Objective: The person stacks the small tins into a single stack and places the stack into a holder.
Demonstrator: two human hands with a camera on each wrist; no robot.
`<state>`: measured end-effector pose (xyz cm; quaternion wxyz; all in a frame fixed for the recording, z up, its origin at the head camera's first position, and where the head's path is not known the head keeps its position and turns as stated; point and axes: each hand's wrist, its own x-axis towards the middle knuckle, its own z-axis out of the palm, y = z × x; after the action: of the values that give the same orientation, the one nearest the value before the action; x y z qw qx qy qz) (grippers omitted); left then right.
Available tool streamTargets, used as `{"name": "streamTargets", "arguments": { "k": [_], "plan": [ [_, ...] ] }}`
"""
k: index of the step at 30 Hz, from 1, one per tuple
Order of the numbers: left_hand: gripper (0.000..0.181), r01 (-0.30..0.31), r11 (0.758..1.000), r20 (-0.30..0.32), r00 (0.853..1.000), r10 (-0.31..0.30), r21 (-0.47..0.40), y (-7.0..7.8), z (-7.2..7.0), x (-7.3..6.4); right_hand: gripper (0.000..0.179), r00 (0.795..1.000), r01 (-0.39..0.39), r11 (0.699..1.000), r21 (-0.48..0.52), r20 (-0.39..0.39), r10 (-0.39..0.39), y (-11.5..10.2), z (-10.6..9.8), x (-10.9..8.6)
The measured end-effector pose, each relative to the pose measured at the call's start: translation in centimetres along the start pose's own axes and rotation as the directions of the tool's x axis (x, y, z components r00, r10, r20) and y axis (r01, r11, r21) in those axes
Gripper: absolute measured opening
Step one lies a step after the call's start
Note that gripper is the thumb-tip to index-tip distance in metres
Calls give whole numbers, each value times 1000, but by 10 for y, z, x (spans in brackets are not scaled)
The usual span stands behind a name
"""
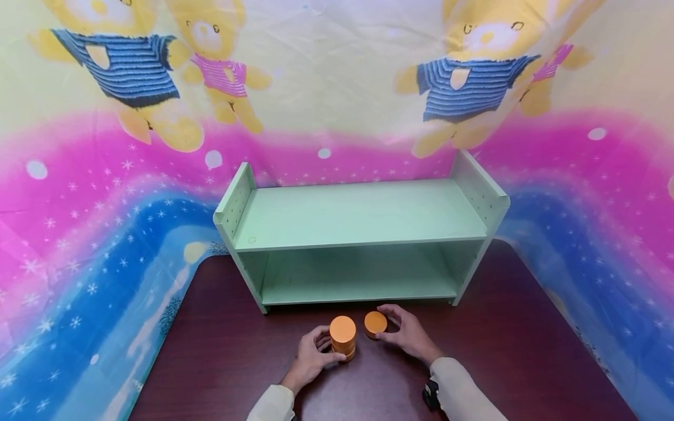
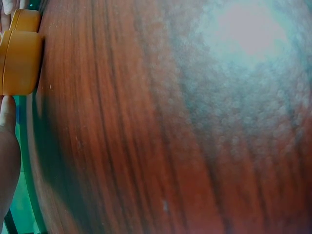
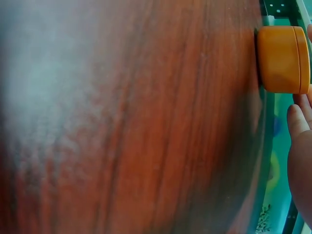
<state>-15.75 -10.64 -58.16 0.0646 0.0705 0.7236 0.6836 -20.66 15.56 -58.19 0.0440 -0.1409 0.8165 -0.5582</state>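
Note:
A stack of orange round lidded jars [image 1: 343, 331] stands upright on the dark table, the upper jar hiding most of what is under it. My left hand [image 1: 309, 358] holds the stack from the left, thumb at the near side and fingers behind. To its right is a single orange jar [image 1: 375, 323], which my right hand [image 1: 411, 334] grips from the right between thumb and fingers. In the left wrist view, a jar [image 2: 22, 63] sits beside my thumb [image 2: 7, 114]. The right wrist view shows a jar [image 3: 280, 59] with a lid seam, near my thumb [image 3: 296, 122].
A pale green two-tier shelf [image 1: 363, 213] stands on the table [image 1: 210, 351] just beyond the jars. Behind and around it hangs a cloth [image 1: 326, 88] printed with bears. A dark strap [image 1: 430, 394] is on my right wrist.

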Motion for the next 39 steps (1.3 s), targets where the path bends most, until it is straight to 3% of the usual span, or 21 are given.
{"name": "streamTargets", "arguments": {
  "k": [6, 9, 12, 19, 29, 36, 39],
  "plan": [
    [55, -23, 1000, 8, 1000, 23, -5, 23, 1, -6, 61, 1000, 7, 1000, 19, 7, -7, 2, 0, 0],
    [55, -15, 1000, 9, 1000, 15, -7, 26, 2, -8, 60, 1000, 6, 1000, 15, 9, -6, 3, 0, 0],
    [55, -33, 999, 10, 999, 33, -6, 22, 1, -6, 59, 1000, 10, 1000, 20, 8, -10, 4, 1, 1],
    [57, -10, 1000, 5, 1000, 10, -5, -4, -1, 1, 57, 999, 18, 998, 55, 28, -20, 7, 1, 1],
    [58, -17, 1000, 3, 1000, 17, -12, -7, -1, 2, 56, 999, 36, 998, 43, 23, -37, 4, 2, 0],
    [58, -11, 1000, -2, 1000, 11, -5, -8, -1, 2, 53, 999, 25, 999, 22, 27, -26, -37, -3, -9],
    [58, -33, 999, -4, 999, 33, 0, -9, -1, 2, 53, 999, 39, 999, 25, 26, -40, -39, -3, -9]
  ]
}}
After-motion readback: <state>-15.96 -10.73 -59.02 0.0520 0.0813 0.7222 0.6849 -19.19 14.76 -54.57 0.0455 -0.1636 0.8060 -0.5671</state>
